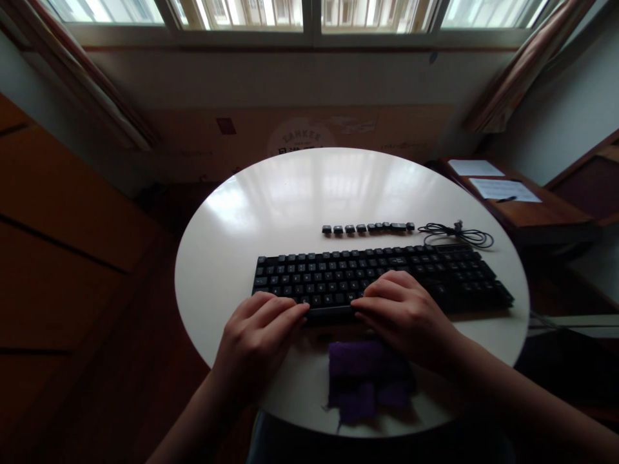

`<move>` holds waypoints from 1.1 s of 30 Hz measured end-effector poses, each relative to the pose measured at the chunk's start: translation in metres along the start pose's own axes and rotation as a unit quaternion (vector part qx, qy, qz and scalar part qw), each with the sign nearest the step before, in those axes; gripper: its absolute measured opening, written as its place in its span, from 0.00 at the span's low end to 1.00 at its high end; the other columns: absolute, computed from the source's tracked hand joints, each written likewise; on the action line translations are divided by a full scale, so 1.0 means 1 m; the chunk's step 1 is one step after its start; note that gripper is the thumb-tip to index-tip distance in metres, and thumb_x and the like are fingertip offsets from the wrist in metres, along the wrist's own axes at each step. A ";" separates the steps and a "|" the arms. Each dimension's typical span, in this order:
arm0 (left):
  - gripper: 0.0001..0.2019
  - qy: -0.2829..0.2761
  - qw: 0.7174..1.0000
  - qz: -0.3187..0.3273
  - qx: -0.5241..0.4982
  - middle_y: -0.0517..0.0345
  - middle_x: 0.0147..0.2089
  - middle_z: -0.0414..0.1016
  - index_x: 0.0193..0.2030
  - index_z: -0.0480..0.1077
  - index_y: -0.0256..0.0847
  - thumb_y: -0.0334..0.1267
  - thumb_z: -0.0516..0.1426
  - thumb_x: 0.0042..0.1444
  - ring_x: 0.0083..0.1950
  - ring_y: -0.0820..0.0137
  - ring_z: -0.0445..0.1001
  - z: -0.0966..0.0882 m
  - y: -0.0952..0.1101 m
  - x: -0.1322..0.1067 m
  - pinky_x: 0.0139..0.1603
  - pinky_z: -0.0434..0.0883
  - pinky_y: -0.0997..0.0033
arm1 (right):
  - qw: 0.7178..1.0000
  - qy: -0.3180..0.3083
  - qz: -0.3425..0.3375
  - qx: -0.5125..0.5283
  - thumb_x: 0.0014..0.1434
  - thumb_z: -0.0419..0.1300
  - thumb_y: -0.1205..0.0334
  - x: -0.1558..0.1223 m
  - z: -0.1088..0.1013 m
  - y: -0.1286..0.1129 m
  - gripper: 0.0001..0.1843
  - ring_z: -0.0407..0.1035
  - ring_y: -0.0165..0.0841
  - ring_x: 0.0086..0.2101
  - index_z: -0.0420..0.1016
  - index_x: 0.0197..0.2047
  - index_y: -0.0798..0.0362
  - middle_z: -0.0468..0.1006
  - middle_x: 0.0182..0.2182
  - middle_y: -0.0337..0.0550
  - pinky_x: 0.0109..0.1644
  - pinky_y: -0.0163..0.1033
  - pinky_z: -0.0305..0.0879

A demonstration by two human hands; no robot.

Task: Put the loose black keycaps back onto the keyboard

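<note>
A black computer keyboard (pixel 338 277) lies across the round white table (pixel 217 258). My left hand (pixel 261 328) grips its front edge toward the left, fingers bent over the keys and thumb along the edge. Farther right, my right hand (pixel 401 309) holds the same edge, its fingers closed together and covering some keys. Several loose black keycaps (pixel 362 228) stand in a row behind the keyboard. At the row's right end, the keyboard's coiled cable (pixel 459 233) rests on the tabletop. Between my forearms lies a folded purple cloth (pixel 358 374), close to the table's near edge.
Beyond the table, a long flat cardboard box (pixel 184 129) leans under the window. To the right, a wooden side table (pixel 556 209) bears paper sheets (pixel 505 190) and a pen (pixel 507 199). A wooden cabinet (pixel 62 225) stands on the left.
</note>
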State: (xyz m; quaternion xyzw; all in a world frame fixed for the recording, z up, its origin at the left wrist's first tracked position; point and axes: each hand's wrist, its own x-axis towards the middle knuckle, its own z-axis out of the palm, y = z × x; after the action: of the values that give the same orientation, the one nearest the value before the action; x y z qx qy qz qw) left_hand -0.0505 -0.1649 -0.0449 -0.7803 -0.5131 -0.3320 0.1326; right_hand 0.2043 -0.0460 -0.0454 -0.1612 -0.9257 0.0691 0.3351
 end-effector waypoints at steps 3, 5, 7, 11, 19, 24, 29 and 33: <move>0.09 0.003 1.000 -0.011 -0.015 0.52 0.41 0.79 0.48 0.77 0.35 0.26 0.62 0.61 0.41 0.66 0.71 -0.001 0.000 0.002 0.41 0.72 0.64 | 0.999 -0.009 0.015 0.027 0.65 0.63 0.64 0.000 -0.001 -0.001 0.05 0.65 0.29 0.40 0.81 0.44 0.53 0.78 0.38 0.40 0.48 0.37 0.60; 0.08 0.002 1.000 -0.018 -0.021 0.52 0.41 0.79 0.47 0.77 0.36 0.27 0.62 0.61 0.41 0.66 0.71 -0.001 0.000 0.002 0.41 0.72 0.64 | 0.999 -0.011 0.020 0.033 0.65 0.63 0.64 0.000 -0.002 -0.002 0.05 0.66 0.29 0.40 0.80 0.43 0.52 0.78 0.38 0.39 0.49 0.37 0.61; 0.07 -0.005 1.000 -0.018 -0.023 0.52 0.42 0.79 0.46 0.77 0.36 0.26 0.62 0.61 0.42 0.65 0.72 -0.001 0.001 0.002 0.43 0.72 0.63 | 0.999 -0.013 0.018 0.031 0.65 0.63 0.64 0.000 -0.002 -0.002 0.05 0.66 0.30 0.41 0.80 0.43 0.52 0.79 0.39 0.39 0.50 0.38 0.60; 0.08 -0.010 1.000 0.018 -0.023 0.51 0.43 0.80 0.46 0.75 0.35 0.25 0.60 0.63 0.42 0.64 0.73 -0.002 0.001 0.001 0.45 0.72 0.62 | 1.000 -0.001 -0.001 0.019 0.66 0.62 0.65 0.001 -0.001 -0.003 0.04 0.67 0.31 0.41 0.80 0.42 0.52 0.80 0.38 0.39 0.51 0.39 0.59; 0.08 0.010 0.999 0.035 0.006 0.51 0.41 0.80 0.47 0.74 0.36 0.24 0.56 0.65 0.40 0.64 0.72 -0.004 0.005 0.006 0.42 0.72 0.63 | 0.999 0.032 -0.025 -0.010 0.66 0.61 0.67 0.005 -0.001 -0.006 0.05 0.66 0.29 0.39 0.79 0.40 0.53 0.80 0.36 0.38 0.49 0.39 0.58; 0.07 -0.009 0.999 0.019 0.029 0.51 0.41 0.80 0.47 0.75 0.34 0.26 0.59 0.64 0.40 0.63 0.73 -0.002 0.006 0.005 0.41 0.72 0.62 | 0.998 0.034 -0.039 -0.034 0.66 0.62 0.66 0.004 0.001 -0.005 0.04 0.66 0.29 0.38 0.80 0.42 0.53 0.80 0.36 0.38 0.48 0.39 0.58; 0.06 -0.020 0.999 0.018 0.041 0.53 0.40 0.80 0.47 0.76 0.36 0.32 0.61 0.64 0.40 0.63 0.73 0.000 0.006 0.004 0.42 0.72 0.61 | 0.998 0.032 -0.046 -0.034 0.66 0.61 0.67 0.002 0.002 -0.003 0.06 0.66 0.29 0.38 0.80 0.45 0.54 0.79 0.35 0.40 0.47 0.39 0.58; 0.06 -0.009 1.000 0.021 0.013 0.53 0.41 0.81 0.47 0.76 0.36 0.32 0.61 0.64 0.40 0.64 0.73 -0.001 0.005 0.005 0.43 0.72 0.61 | 0.997 0.058 -0.049 -0.022 0.65 0.62 0.70 0.002 0.001 -0.004 0.08 0.67 0.28 0.38 0.79 0.46 0.53 0.79 0.37 0.41 0.47 0.38 0.59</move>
State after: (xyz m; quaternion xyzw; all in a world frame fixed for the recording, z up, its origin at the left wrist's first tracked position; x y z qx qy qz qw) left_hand -0.0454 -0.1645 -0.0400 -0.7923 -0.5016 -0.3157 0.1450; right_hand 0.2011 -0.0488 -0.0440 -0.1268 -0.9128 0.0231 0.3876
